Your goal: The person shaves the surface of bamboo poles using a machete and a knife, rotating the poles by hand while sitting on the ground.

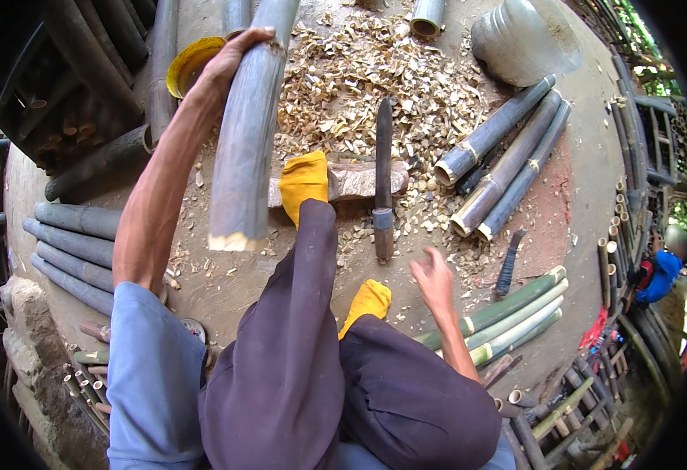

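Note:
My left hand [234,59] is closed round the upper part of a thick grey bamboo pole [241,149], which slants down toward me with a pale, jagged cut end. My right hand [434,283] hangs a little above the ground, holding nothing, its fingers slightly apart. Just beyond it a machete [383,176] rests across a short chopped log [351,182], blade pointing away and handle toward me. One of my yellow-covered feet [304,184] is against that log; the other yellow-covered foot [367,304] is on the ground near my right hand.
A heap of wood chips [343,78] spreads beyond the log. Bamboo lengths [508,160] lie to the right, green ones [508,317] nearer me, with a dark-handled knife [508,266] between. More bamboo [77,243] lies left. A yellow container [191,64] and a translucent tub [519,43] stand farther off.

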`<state>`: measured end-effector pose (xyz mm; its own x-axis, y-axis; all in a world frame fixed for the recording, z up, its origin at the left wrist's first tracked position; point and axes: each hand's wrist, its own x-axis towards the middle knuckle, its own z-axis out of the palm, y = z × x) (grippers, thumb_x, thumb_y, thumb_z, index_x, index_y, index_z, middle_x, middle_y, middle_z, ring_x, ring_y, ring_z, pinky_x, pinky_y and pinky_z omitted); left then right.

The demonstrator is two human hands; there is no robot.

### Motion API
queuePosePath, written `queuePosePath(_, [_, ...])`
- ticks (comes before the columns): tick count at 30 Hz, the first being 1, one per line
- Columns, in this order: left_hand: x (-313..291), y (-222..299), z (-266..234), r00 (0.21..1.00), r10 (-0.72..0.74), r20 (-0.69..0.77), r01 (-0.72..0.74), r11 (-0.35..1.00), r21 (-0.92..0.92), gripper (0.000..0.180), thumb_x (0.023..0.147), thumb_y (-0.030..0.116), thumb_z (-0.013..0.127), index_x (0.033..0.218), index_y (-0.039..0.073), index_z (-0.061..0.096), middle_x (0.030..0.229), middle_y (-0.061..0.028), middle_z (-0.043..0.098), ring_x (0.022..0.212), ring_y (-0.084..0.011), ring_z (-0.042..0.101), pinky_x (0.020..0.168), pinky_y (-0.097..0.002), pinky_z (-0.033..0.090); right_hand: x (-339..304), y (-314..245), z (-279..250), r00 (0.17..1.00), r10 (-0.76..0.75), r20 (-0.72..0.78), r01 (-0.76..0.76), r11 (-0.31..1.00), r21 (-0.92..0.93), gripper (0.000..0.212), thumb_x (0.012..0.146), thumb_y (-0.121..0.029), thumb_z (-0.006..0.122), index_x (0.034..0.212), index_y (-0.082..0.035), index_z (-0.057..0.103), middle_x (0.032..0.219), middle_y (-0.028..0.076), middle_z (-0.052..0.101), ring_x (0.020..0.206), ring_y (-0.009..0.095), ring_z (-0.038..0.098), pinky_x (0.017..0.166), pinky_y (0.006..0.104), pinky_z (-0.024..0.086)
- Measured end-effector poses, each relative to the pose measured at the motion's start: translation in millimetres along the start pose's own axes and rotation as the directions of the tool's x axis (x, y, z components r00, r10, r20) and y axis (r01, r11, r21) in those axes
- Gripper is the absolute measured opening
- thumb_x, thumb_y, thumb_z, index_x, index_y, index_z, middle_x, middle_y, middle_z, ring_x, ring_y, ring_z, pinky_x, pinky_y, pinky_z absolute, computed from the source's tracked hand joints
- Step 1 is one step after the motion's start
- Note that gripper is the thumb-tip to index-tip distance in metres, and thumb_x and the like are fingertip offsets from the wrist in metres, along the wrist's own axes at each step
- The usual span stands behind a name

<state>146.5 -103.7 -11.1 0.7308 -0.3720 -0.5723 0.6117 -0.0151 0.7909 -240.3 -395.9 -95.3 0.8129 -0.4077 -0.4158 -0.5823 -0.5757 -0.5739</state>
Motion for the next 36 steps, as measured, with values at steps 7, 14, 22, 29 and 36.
queuePosePath(7, [-36, -54, -3, 0.987, -0.087, 0.137, 0.107, 0.984, -0.145, 0.069, 0.077, 0.048, 0.061, 0.117, -0.005, 0.045, 0.086, -0.0172, 0.061, 0.068, -0.0256, 0.064, 0.059, -0.0361, 0.056, 59, -34, 99, 0.991, -0.077, -0.112, 0.087, 0.993, 0.081, 0.055, 0.071, -0.015, 0.068, 0.118, -0.002, 0.043, 0.102, 0.022, 0.057, 0.092, 0.038, 0.057, 0.079, 0.0440, 0.046])
queuePosePath(14, [-151, -120, 0, 0.980, -0.050, 0.193, 0.120, 0.920, -0.372, 0.059, 0.081, 0.036, 0.059, 0.118, -0.006, 0.044, 0.091, -0.0231, 0.060, 0.078, -0.0295, 0.065, 0.069, -0.0403, 0.058, 26, -95, 52, 0.963, -0.244, -0.118, 0.270, 0.900, 0.342, 0.038, 0.074, -0.012, 0.058, 0.108, -0.003, 0.045, 0.086, 0.017, 0.060, 0.075, 0.029, 0.062, 0.066, 0.0393, 0.049])
queuePosePath(22, [-209, -145, -1, 0.967, -0.168, 0.193, 0.224, 0.918, -0.328, 0.053, 0.086, 0.039, 0.053, 0.120, 0.000, 0.043, 0.091, -0.0183, 0.060, 0.068, -0.0267, 0.064, 0.060, -0.0380, 0.057, 18, -159, 49, 0.658, -0.739, 0.145, 0.745, 0.667, 0.020, 0.033, 0.078, -0.017, 0.064, 0.097, -0.003, 0.041, 0.075, 0.022, 0.062, 0.062, 0.035, 0.065, 0.052, 0.0415, 0.055])
queuePosePath(29, [-227, -161, -16, 0.970, -0.156, 0.186, 0.191, 0.964, -0.185, 0.060, 0.073, 0.019, 0.068, 0.119, -0.001, 0.034, 0.089, -0.0147, 0.057, 0.065, -0.0233, 0.064, 0.057, -0.0364, 0.056, 32, -205, 65, 0.636, -0.717, 0.285, 0.769, 0.620, -0.156, 0.038, 0.072, -0.018, 0.070, 0.092, -0.003, 0.041, 0.071, 0.020, 0.060, 0.065, 0.038, 0.063, 0.055, 0.0465, 0.053])
queuePosePath(36, [-230, -174, -31, 0.970, -0.161, 0.180, 0.196, 0.960, -0.198, 0.055, 0.073, 0.018, 0.066, 0.117, -0.002, 0.039, 0.088, -0.0139, 0.056, 0.065, -0.0237, 0.064, 0.059, -0.0344, 0.057, 35, -211, 75, 0.668, -0.688, 0.284, 0.745, 0.620, -0.247, 0.040, 0.066, -0.019, 0.074, 0.089, -0.005, 0.044, 0.073, 0.016, 0.059, 0.069, 0.035, 0.063, 0.058, 0.0440, 0.051])
